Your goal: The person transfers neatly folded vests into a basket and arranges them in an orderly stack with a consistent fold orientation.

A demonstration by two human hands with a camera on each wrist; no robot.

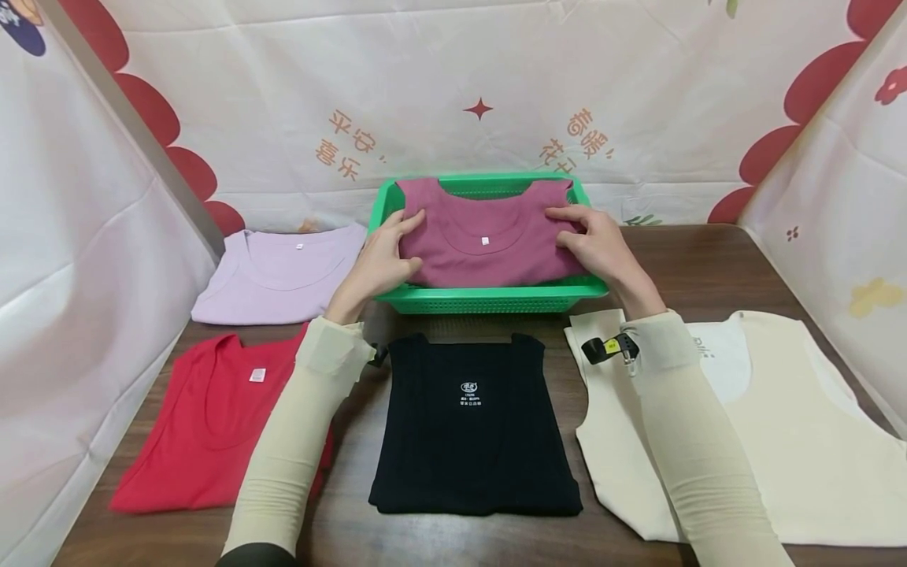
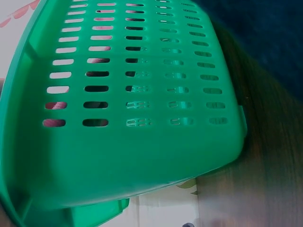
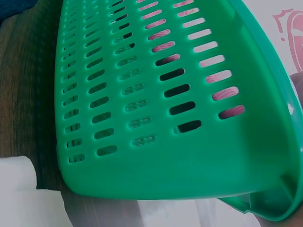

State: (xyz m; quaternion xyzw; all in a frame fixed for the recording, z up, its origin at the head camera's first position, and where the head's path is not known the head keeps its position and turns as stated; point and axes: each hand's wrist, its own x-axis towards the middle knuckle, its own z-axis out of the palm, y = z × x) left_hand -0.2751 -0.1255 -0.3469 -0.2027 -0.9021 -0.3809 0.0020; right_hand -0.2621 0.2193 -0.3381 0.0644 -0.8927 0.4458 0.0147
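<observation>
A folded mauve-pink tank top [image 1: 489,266] lies in a green plastic basket [image 1: 489,303], its shoulders reaching the back rim. My left hand [image 1: 379,256] touches the top's left side, thumb and index finger spread over the cloth. On the opposite side, my right hand [image 1: 598,244] touches it with index finger and thumb apart. The other fingers of both hands are mostly hidden. Both wrist views show the slotted basket wall [image 2: 118,156] [image 3: 189,165], with pink cloth behind the upper slots.
A lilac top [image 1: 283,272] lies left of the basket, with a red top [image 1: 205,409] nearer me. In front of the basket is a folded black top [image 1: 475,433]. Cream tops [image 1: 801,441] lie at right, partly under my right forearm. Printed cloth [image 1: 439,71] encloses the brown table [image 1: 694,260].
</observation>
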